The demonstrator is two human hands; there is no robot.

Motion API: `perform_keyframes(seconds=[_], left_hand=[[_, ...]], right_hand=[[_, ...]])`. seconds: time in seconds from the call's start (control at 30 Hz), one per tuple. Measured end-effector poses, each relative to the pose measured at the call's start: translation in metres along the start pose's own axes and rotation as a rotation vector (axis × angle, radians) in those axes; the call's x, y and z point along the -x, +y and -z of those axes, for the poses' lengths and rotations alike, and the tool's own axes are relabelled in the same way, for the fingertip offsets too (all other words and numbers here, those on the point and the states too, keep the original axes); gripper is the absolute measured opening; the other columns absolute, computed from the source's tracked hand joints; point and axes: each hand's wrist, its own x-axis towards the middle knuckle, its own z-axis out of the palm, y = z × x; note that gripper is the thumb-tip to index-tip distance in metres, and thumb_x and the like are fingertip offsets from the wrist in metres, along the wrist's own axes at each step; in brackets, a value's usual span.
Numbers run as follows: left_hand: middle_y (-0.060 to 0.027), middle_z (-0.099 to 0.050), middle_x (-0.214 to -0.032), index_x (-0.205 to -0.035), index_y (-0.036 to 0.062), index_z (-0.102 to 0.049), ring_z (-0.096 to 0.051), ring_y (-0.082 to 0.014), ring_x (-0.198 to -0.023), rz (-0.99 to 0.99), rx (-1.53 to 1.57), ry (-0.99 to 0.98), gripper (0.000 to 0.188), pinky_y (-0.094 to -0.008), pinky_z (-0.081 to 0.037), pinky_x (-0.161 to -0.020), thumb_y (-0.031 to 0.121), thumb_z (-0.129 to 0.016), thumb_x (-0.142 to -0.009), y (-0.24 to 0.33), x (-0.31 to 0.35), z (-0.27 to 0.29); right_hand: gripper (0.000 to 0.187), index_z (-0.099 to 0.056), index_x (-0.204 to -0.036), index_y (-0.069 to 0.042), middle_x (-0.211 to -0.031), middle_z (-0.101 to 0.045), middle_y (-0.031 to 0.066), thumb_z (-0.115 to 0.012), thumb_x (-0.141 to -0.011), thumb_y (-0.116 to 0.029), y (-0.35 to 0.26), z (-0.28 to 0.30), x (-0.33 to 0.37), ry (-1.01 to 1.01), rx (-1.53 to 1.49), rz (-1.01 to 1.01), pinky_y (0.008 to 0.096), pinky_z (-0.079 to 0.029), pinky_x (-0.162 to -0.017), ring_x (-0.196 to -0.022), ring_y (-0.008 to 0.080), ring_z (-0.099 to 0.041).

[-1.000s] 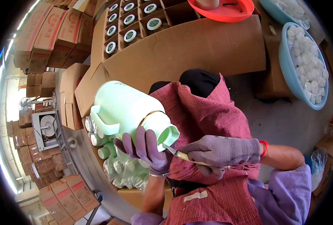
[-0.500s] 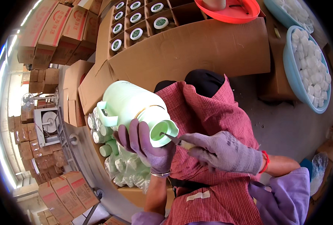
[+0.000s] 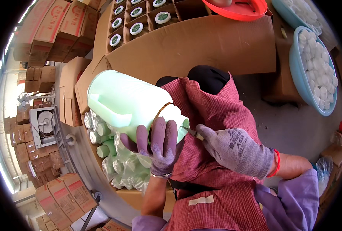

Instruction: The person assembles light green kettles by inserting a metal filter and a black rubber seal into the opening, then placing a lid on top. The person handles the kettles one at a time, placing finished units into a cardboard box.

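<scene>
A pale green thermos flask (image 3: 124,96) lies on its side across my left thigh, its mouth pointing right and its handle facing me. My gloved left hand (image 3: 159,148) grips it from below around the shoulder, fingers spread along the neck. In my gloved right hand (image 3: 236,152) is a small knife (image 3: 194,133) with a pale handle. Its blade tip reaches the rim of the flask's mouth. Part of the knife handle is hidden by the fingers.
Ahead stands an open carton (image 3: 194,46) with white-capped flasks in dividers. A red tray (image 3: 240,9) rests on its far edge. To the right is a blue basin (image 3: 294,65) of white caps. Plastic-wrapped green parts (image 3: 124,165) lie at my left, with stacked boxes (image 3: 51,30) beyond.
The flask has rolled and swung so that its mouth faces further right and its handle has come toward me. The knife has moved from inside the mouth to its rim.
</scene>
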Motion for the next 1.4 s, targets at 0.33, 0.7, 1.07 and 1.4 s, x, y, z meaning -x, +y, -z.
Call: perform_keyframes(seconds=[0.33,0.7,1.07,1.4], left_hand=[[-0.009,-0.052,-0.129,-0.125,0.0078,-0.053,-0.041,-0.0371,-0.13,0.079,0.046,-0.003,0.06,-0.0622,-0.026,-0.113,0.054,-0.066,-0.089,-0.003,0.0,0.0],[-0.012,-0.051,-0.133,-0.132,0.004,-0.052,-0.041,-0.0375,-0.132,0.371,0.25,-0.076,0.069,-0.056,-0.027,-0.114,0.042,-0.074,-0.079,-0.015,-0.036,0.007],[-0.0182,-0.054,-0.136,-0.136,-0.0003,-0.051,-0.053,-0.0353,-0.123,0.44,0.331,0.111,0.084,-0.0491,-0.043,-0.104,0.044,-0.081,-0.072,-0.064,-0.061,0.055],[-0.0124,-0.039,-0.152,-0.152,0.0038,-0.03,-0.039,-0.0292,-0.139,1.098,1.197,0.507,0.06,-0.0493,-0.037,-0.113,0.037,-0.043,-0.103,-0.044,-0.034,0.012]], right_hand=[[0.031,-0.052,-0.116,0.003,-0.068,-0.064,0.008,-0.047,-0.103,-0.025,0.02,0.01,-0.021,-0.694,-1.606,-0.404,0.0271,-0.051,-0.047,-0.055,0.0179,-0.066],[0.034,-0.047,-0.122,0.004,-0.074,-0.066,0.0092,-0.044,-0.103,-0.024,-0.014,0.029,-0.028,-0.349,-1.497,-0.35,0.0243,-0.052,-0.052,-0.055,0.0144,-0.065],[0.029,-0.064,-0.115,-0.005,-0.095,-0.069,0.0218,-0.057,-0.093,-0.022,0.105,0.135,-0.098,0.776,0.253,-0.1,0.0463,-0.055,-0.078,-0.088,0.0389,-0.066],[0.058,-0.052,-0.137,-0.004,-0.125,-0.057,0.0207,-0.07,-0.089,-0.031,0.063,0.126,-0.093,0.667,-0.397,0.387,0.0414,-0.043,-0.105,-0.12,0.034,-0.055]])
